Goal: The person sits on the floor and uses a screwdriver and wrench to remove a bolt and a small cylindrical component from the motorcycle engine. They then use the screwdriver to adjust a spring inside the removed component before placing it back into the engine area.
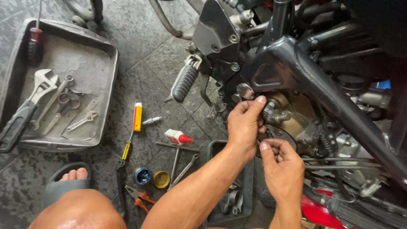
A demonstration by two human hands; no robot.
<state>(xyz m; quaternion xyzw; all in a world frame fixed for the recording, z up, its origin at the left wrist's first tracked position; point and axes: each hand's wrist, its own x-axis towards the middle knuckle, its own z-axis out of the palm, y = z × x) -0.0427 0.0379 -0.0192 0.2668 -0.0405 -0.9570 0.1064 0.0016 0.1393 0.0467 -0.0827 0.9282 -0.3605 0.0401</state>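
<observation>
Looks like the fitting stage on the bronze-coloured engine side cover (291, 115) of the motorcycle, low behind the dark grey frame tube (320, 87). Left hand (243, 127) has its fingers pinched shut on a small dark fastener (268, 108), I think. Right hand (282, 168) curls closed just below; can't tell what's in it. Next probably needs a spanner from the dented metal tray (105, 50).

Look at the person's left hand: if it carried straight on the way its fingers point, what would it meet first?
The left hand points up toward the engine casing. Its fingertips already seem to touch a small fitting there, so it would meet that casing first, though depth is unclear.
</observation>
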